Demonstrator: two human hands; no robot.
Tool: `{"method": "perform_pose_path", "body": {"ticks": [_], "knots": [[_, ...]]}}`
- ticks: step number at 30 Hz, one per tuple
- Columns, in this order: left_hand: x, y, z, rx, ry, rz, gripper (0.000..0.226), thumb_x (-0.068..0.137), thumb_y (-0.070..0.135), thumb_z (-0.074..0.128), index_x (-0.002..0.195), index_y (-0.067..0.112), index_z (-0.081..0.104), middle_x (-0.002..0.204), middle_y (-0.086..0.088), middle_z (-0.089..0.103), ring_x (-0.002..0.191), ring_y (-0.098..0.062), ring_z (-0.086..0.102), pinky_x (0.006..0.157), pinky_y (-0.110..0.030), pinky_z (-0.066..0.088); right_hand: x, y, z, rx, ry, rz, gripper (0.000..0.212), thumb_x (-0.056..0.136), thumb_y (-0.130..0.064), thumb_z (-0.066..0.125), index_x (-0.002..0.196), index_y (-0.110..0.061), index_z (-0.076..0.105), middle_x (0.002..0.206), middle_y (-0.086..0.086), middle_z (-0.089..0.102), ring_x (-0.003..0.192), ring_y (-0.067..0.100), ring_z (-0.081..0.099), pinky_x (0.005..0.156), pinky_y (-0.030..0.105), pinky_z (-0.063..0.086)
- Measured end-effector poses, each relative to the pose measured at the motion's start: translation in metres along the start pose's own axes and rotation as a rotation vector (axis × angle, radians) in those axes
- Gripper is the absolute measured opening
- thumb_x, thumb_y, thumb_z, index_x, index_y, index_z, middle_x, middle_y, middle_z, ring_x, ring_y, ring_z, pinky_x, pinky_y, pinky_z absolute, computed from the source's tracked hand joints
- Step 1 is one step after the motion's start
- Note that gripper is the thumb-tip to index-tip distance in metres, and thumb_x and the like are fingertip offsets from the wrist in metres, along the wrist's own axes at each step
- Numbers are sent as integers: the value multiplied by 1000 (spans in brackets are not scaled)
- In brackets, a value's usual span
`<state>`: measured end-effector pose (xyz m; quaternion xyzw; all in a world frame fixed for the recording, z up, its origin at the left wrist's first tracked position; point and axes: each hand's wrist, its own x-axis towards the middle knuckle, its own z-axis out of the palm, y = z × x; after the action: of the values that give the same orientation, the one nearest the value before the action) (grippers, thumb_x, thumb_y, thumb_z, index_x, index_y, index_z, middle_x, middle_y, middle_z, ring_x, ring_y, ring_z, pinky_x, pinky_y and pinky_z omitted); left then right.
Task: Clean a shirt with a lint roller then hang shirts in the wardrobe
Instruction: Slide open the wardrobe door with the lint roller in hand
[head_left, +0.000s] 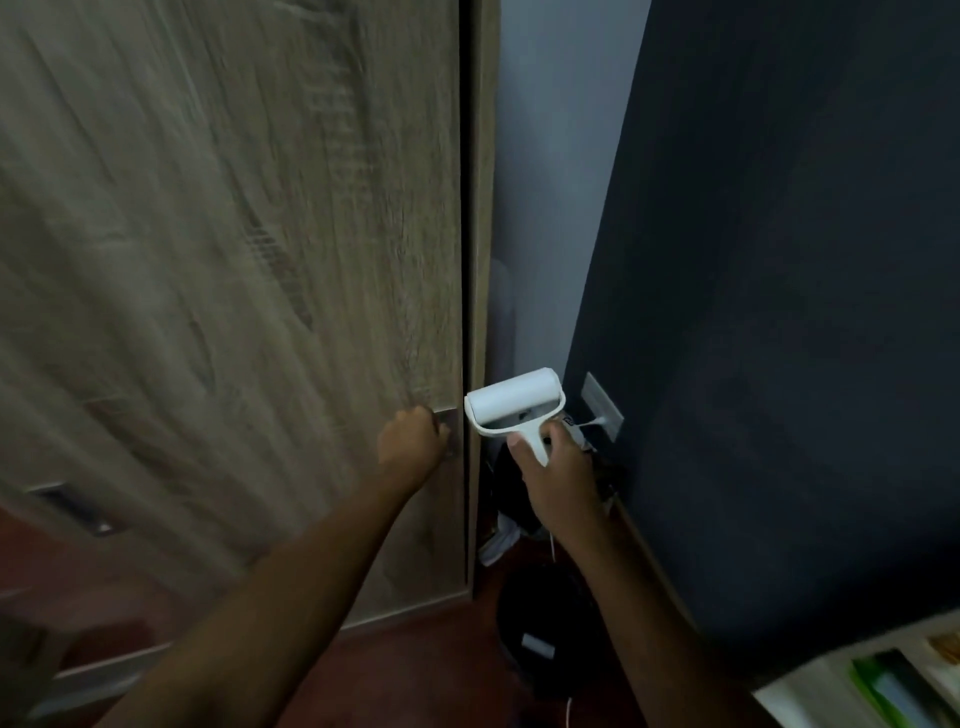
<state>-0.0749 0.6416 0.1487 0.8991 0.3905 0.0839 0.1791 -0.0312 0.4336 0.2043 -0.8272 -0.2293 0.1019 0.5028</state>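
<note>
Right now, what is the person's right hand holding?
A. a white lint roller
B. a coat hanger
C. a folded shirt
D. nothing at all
A: the right hand grips the handle of the white lint roller, with the roll pointing up, while the left hand curls on the door handle of the wardrobe.

A single wide-angle view looks forward and down from the person's head. It stands close to the wooden wardrobe door (234, 260), which fills the left half, with a dark wall (779, 312) at right. Both forearms enter from the bottom edge, above the floor (415, 665).
</note>
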Motion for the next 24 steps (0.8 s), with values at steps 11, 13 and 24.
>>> {"method": "perform_pose_path", "body": {"ticks": [11, 13, 24], "knots": [[35, -11, 28, 54, 52, -14, 35, 93, 37, 62, 101, 4, 73, 97, -20, 74, 91, -40, 71, 74, -41, 56, 41, 16, 27, 46, -147, -9, 19, 95, -37, 64, 101, -20, 58, 83, -12, 61, 76, -3, 58, 63, 15, 41], [34, -14, 30, 11, 95, -12, 34, 90, 35, 67, 99, 4, 75, 94, -21, 75, 88, -41, 71, 72, -42, 57, 47, 17, 35, 74, -171, -17, 20, 94, -38, 64, 100, -20, 58, 84, -9, 63, 76, 3, 62, 66, 19, 43], [15, -74, 3, 129, 187, -174, 40, 91, 50, 65, 85, 11, 74, 85, -13, 74, 83, -37, 70, 63, -36, 48, 63, -13, 77, 142, -335, -273, 20, 94, -46, 60, 95, -28, 53, 81, -9, 64, 76, 5, 63, 65, 28, 49]]}}
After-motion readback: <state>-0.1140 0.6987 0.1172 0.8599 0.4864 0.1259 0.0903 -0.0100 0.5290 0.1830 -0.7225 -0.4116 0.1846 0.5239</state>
